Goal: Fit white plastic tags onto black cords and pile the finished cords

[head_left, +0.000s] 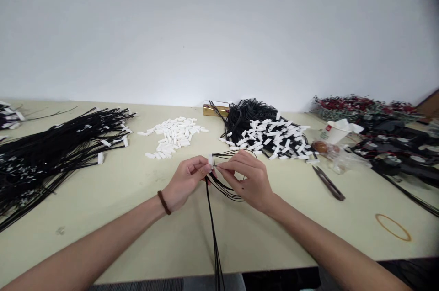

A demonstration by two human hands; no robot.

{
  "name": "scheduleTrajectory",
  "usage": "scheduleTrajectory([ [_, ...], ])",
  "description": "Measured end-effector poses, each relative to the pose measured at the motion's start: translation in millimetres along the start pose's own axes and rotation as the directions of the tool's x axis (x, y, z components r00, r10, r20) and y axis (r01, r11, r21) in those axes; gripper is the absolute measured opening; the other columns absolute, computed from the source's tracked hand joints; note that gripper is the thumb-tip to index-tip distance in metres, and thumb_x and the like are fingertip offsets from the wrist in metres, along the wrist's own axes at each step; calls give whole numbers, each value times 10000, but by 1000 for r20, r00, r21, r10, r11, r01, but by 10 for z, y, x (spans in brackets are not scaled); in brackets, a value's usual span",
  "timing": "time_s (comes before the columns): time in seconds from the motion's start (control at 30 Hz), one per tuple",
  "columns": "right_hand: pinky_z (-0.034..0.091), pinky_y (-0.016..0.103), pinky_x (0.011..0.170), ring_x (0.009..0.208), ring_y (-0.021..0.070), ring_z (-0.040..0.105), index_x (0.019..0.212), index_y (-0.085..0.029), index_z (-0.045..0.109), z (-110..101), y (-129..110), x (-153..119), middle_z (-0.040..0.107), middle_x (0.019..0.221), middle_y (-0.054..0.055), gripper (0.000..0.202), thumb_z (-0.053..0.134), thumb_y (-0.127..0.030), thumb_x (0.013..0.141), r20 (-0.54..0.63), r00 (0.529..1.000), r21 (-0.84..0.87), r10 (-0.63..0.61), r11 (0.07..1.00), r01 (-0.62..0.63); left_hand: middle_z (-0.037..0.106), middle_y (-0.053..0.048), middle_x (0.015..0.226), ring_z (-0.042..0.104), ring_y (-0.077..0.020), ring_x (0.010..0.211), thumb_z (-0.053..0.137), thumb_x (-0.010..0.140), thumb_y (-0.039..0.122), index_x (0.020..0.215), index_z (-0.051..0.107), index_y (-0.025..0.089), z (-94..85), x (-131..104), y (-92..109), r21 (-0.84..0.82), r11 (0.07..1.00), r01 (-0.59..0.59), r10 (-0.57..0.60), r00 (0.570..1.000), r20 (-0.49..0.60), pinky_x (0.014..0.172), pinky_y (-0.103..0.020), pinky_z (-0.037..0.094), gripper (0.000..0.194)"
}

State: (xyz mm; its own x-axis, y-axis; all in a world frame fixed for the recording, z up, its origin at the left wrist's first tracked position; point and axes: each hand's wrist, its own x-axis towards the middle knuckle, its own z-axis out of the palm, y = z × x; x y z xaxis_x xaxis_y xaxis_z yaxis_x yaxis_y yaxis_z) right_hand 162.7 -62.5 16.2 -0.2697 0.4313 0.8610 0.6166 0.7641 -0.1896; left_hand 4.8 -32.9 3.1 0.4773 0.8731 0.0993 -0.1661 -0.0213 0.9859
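My left hand (185, 179) is closed, pinching a small white connector housing (210, 159) above the middle of the table. Close on its right, my right hand (248, 177) has thumb and forefinger pressed together on a thin black wire (216, 163) at the side of the housing. Several black wires (226, 189) loop out of the housing behind my right fingers. A bundle of black cables (213, 231) hangs from my left fingers down over the table's front edge. The wire's end is too small to make out.
Loose white housings (173, 136) lie beyond my hands, with black cables carrying white connectors (270, 138) to their right. More cables (61, 149) cover the left side. On the right are thread snips (328, 183), a rubber band (393, 227), a paper cup (334, 133) and wired black parts (394, 149).
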Motion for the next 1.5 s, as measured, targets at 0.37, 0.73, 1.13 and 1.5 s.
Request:
scheduleTrajectory([
  [0.37,357,234,522,530,100,397,723,-169,559,23,-31,-16,519,553,-5,99,526,-88,770,19,1000,-26,-15,1000,15,536,8,617,476,-94,568,607,701,408,660,531,131,1,-6,0,26,999,-31,31,999,8,557,-233,426,290],
  [0.73,371,246,555,597,110,426,732,-162,523,-34,-5,0,505,614,13,93,524,-82,779,-58,998,-74,28,997,-33,546,3,649,481,-91,591,614,706,377,672,534,134,-20,12,2,-15,1000,-27,26,998,-53,574,-226,428,258],
  [1.13,333,244,540,581,106,385,710,-166,538,-11,-17,-26,475,567,-10,86,556,-94,754,-11,999,-120,-36,992,34,544,13,622,484,-94,580,623,703,356,666,524,138,22,-15,16,-56,998,-16,16,1000,-1,577,-239,432,242],
  [1.5,315,242,521,564,105,370,691,-170,537,-11,-22,-23,440,545,-19,88,557,-121,761,-18,999,-140,-45,989,42,558,6,635,493,-93,579,621,706,349,676,523,136,6,-5,6,-39,999,-34,34,999,2,576,-238,431,237],
])
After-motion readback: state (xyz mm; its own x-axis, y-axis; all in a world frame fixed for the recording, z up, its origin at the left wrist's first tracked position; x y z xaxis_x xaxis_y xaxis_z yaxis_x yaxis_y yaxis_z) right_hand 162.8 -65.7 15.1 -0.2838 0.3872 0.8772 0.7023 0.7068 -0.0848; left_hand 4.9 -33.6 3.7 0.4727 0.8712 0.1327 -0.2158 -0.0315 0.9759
